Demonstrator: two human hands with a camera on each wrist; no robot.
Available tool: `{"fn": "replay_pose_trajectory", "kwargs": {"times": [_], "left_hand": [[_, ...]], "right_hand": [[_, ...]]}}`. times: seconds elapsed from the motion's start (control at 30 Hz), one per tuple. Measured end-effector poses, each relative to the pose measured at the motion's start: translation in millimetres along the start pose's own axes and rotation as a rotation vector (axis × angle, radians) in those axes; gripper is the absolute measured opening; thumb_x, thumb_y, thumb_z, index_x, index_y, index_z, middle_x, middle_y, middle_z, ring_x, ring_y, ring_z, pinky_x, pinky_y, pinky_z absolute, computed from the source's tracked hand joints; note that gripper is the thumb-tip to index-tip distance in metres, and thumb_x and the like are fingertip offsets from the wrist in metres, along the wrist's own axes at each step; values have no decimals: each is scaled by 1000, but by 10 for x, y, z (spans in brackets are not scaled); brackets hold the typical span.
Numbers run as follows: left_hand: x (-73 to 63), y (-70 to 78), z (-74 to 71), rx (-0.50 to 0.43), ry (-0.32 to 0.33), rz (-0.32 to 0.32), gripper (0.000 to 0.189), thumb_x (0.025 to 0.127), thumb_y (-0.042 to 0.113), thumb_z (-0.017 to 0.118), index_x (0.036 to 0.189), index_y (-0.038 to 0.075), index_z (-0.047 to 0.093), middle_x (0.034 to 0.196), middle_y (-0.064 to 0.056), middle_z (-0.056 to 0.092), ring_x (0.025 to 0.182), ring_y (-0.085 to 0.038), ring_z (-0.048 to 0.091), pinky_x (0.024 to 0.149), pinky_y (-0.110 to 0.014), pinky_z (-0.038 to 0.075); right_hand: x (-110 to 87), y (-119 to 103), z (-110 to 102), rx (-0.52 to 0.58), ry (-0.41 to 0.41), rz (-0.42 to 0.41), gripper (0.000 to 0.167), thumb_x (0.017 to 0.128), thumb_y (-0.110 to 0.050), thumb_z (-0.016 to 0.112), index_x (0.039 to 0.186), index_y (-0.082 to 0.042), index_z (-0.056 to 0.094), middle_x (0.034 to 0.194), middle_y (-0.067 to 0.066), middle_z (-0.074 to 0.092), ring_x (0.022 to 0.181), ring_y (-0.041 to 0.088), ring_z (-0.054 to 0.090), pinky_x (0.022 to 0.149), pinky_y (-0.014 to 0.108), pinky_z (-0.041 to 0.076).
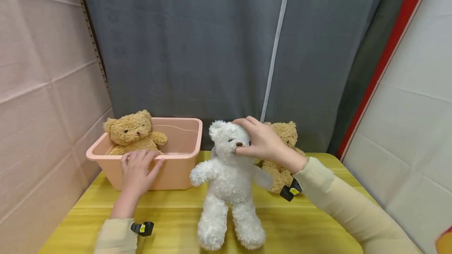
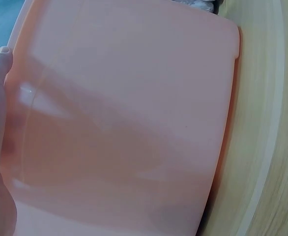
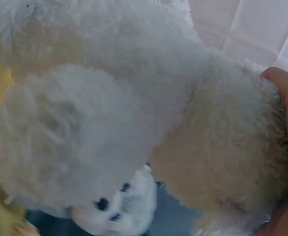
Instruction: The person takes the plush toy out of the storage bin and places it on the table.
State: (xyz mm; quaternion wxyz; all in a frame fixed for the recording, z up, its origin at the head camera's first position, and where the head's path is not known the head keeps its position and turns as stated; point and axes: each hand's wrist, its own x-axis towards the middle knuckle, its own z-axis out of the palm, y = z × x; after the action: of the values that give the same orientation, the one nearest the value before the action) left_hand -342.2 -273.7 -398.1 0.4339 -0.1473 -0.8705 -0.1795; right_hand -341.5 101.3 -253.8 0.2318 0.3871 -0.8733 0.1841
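Note:
My right hand (image 1: 263,140) grips a white teddy bear (image 1: 231,179) by the head, thumb beside its muzzle and fingers over the top. The bear hangs upright over the table, facing me, its legs toward the front. In the right wrist view its white fur (image 3: 100,132) fills most of the picture. My left hand (image 1: 139,169) holds the front rim of a pink plastic tub (image 1: 178,171), fingers hooked over the edge and thumb outside. A brown teddy bear (image 1: 132,132) sits inside the tub, leaning on its left end; its lower body is hidden by the front wall.
Behind my right hand sits another brown teddy bear (image 1: 282,175), partly covered by the white bear and my wrist. The yellow wood-grain table (image 1: 169,218) ends at a grey curtain (image 1: 183,50). Pale cloth walls (image 1: 46,101) stand on both sides.

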Motion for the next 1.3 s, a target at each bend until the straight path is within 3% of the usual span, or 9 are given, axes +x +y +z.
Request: {"fn": "replay_pose_trajectory", "kwargs": {"times": [0.3,0.67,1.0,1.2,1.3], "left_hand": [[-30,0,8,0,-11,10,26,89,35,67,104,14,64,98,-8,61,99,-34,49,95,-58,19],[-16,18,0,-3,0,23,26,88,34,68,103,13,65,97,-8,61,96,-34,49,94,-57,20],[-12,17,-6,-1,-6,14,27,88,35,67,103,13,64,97,-7,60,95,-33,48,94,-57,19],[-6,16,-18,-2,-5,9,26,87,32,69,103,12,64,97,-8,60,95,-34,48,94,-57,19],[3,10,-23,2,-6,10,26,87,32,68,102,12,64,97,-8,60,96,-33,49,94,-57,19]], "right_hand": [[-174,92,486,11,-100,-9,68,72,-34,74,133,-10,54,115,6,59,86,18,60,72,37,51],[-286,201,874,124,-217,55,69,71,-38,74,133,-13,55,120,5,58,93,17,60,76,35,50],[-273,350,938,313,-228,138,71,81,-48,74,137,-12,51,127,3,59,112,21,58,93,42,45],[-293,407,954,322,-235,175,71,86,-49,69,139,-8,49,132,8,57,114,26,57,95,46,44],[-298,430,971,319,-242,194,76,82,-50,72,141,-9,47,136,9,54,120,28,54,98,47,42]]}}
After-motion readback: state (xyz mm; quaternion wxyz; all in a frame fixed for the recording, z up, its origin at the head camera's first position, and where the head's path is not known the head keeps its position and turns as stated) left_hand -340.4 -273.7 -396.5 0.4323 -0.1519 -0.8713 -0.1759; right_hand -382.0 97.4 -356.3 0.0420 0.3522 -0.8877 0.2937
